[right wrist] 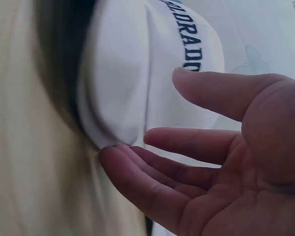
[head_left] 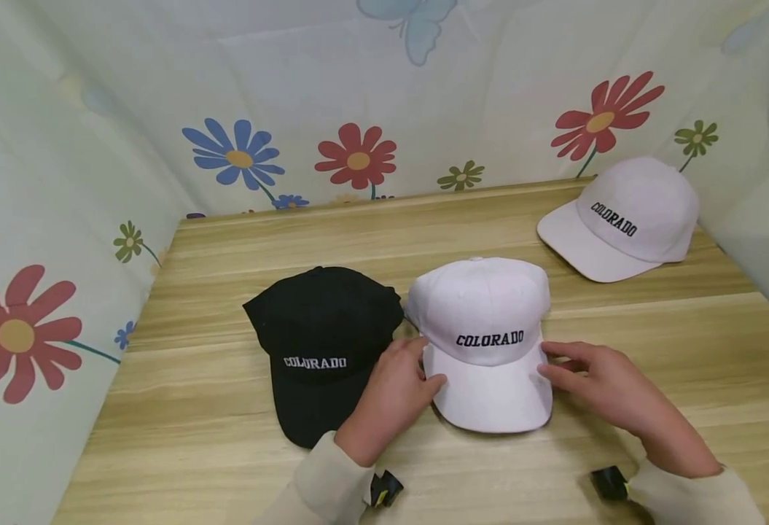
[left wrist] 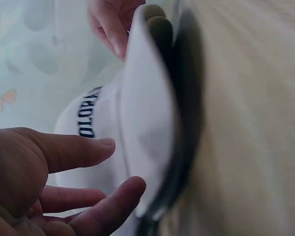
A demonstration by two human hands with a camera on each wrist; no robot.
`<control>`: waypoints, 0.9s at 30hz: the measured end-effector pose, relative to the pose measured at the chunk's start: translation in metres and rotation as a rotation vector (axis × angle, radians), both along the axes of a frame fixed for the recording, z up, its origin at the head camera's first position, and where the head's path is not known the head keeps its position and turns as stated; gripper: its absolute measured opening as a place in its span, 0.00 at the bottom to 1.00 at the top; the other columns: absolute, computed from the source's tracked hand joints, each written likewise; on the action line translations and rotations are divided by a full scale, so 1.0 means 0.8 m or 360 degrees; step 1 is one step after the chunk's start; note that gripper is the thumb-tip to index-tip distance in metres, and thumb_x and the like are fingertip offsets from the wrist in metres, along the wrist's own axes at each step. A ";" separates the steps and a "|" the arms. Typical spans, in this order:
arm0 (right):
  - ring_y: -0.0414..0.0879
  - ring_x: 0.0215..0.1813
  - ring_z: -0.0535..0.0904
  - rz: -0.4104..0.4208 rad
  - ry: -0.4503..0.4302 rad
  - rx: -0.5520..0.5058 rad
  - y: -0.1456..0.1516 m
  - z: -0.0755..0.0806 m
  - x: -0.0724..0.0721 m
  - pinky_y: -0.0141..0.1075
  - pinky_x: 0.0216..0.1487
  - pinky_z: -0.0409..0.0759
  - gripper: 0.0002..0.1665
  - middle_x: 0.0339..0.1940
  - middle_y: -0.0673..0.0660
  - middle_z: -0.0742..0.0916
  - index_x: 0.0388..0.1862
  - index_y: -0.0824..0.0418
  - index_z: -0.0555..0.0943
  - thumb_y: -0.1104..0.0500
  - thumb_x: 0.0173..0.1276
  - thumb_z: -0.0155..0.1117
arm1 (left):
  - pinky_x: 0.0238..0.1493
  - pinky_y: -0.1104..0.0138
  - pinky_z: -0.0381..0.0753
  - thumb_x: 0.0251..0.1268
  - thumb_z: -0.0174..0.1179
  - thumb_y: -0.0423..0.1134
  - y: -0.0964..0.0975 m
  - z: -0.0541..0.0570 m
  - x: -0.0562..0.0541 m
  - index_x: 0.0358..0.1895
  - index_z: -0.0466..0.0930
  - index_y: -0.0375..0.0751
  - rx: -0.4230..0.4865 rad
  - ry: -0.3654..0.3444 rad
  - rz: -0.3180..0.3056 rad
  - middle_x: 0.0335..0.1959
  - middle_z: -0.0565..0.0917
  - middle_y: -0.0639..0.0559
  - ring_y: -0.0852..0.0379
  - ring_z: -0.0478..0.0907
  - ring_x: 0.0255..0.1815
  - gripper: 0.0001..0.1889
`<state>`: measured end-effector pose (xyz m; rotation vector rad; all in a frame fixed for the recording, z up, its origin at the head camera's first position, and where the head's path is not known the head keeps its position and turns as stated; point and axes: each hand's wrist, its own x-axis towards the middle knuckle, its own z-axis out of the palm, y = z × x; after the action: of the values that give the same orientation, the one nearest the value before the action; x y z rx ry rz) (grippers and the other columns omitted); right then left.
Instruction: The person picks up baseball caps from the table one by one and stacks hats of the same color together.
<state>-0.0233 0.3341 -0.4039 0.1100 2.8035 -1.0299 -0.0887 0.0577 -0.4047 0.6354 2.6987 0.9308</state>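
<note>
A white cap (head_left: 479, 313) with black COLORADO lettering sits on the wooden table, its brim toward me. My left hand (head_left: 393, 386) is at the brim's left side, between this cap and a black cap (head_left: 321, 313) with white COLORADO lettering. In the left wrist view, the left thumb and fingers (left wrist: 115, 206) are spread apart beside the brim. At the brim's right side is my right hand (head_left: 610, 390). Its relaxed fingers (right wrist: 137, 189) reach the brim's edge in the right wrist view, while the thumb stands away. Part of the black cap is hidden behind my left hand.
Another white cap (head_left: 640, 211), also lettered COLORADO, rests at the table's back right corner. A light cloth (head_left: 410, 95) printed with flowers hangs around the table (head_left: 194, 408). Small black devices (head_left: 610, 483) are by both wrists.
</note>
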 end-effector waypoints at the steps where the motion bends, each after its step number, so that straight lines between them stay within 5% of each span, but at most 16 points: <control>1: 0.53 0.50 0.84 -0.0005 -0.0005 0.0003 0.001 0.002 0.000 0.42 0.46 0.79 0.31 0.50 0.62 0.87 0.62 0.65 0.77 0.44 0.69 0.62 | 0.37 0.70 0.76 0.59 0.67 0.41 0.001 0.003 0.000 0.58 0.77 0.35 -0.0007 0.0030 -0.0011 0.38 0.78 0.48 0.61 0.72 0.34 0.24; 9: 0.54 0.47 0.86 -0.0086 -0.0102 -0.0104 0.018 0.017 -0.002 0.47 0.45 0.82 0.34 0.63 0.68 0.79 0.69 0.65 0.69 0.43 0.76 0.49 | 0.41 0.70 0.79 0.62 0.66 0.44 0.011 0.032 0.001 0.53 0.79 0.41 0.0026 0.0177 -0.0092 0.46 0.80 0.50 0.59 0.79 0.38 0.19; 19: 0.55 0.49 0.86 -0.0109 -0.0066 -0.0128 0.031 0.025 -0.006 0.51 0.49 0.81 0.36 0.63 0.69 0.78 0.73 0.66 0.63 0.43 0.77 0.47 | 0.44 0.68 0.79 0.62 0.65 0.48 0.027 0.059 -0.006 0.51 0.81 0.41 -0.0022 0.0407 -0.0191 0.44 0.83 0.52 0.58 0.79 0.43 0.19; 27: 0.57 0.51 0.85 -0.0132 -0.0055 -0.0147 0.037 0.029 -0.011 0.51 0.51 0.81 0.38 0.64 0.70 0.77 0.75 0.64 0.60 0.42 0.77 0.46 | 0.40 0.68 0.79 0.64 0.63 0.51 0.041 0.079 -0.017 0.53 0.81 0.43 -0.0085 0.0419 -0.0235 0.44 0.83 0.52 0.59 0.80 0.40 0.19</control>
<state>-0.0319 0.3637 -0.3808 0.2322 2.7360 -1.1626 -0.1023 0.0902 -0.3415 0.9938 2.8412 0.7838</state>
